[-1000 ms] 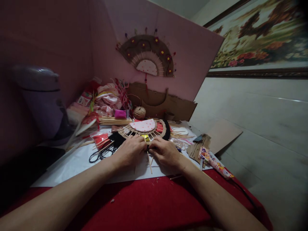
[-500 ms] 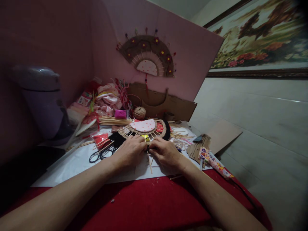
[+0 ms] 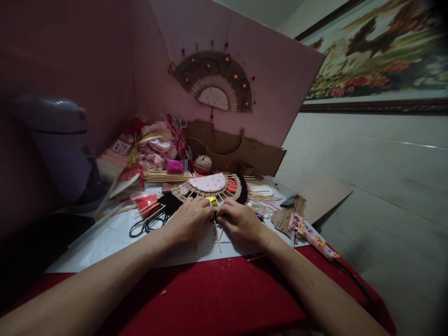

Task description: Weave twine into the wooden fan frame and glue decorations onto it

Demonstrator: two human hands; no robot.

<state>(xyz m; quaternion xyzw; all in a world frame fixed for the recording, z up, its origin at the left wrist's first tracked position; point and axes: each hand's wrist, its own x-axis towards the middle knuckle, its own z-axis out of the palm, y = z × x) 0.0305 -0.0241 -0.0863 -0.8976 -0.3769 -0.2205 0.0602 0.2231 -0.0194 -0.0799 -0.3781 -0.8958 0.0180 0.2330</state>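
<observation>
A half-round craft fan lies on the white paper, made of thin wooden sticks, twine and a black outer band, with a pink dotted half-disc on it. My left hand is closed at the fan's near edge, fingertips pressed on the black band. Right beside it, my right hand pinches the same edge. Stick ends poke out toward me between the hands. The fingers cover what exactly they pinch. Black cord lies loosely to the left of my left hand.
Behind the fan are a bundle of sticks, a twine ball and pink cloth. A flower-patterned glue gun lies at right near cardboard. A purple container stands left. A finished fan hangs behind.
Both hands stay at the fan's near edge with almost the same finger pose. The fan and the things around it have not visibly moved.
</observation>
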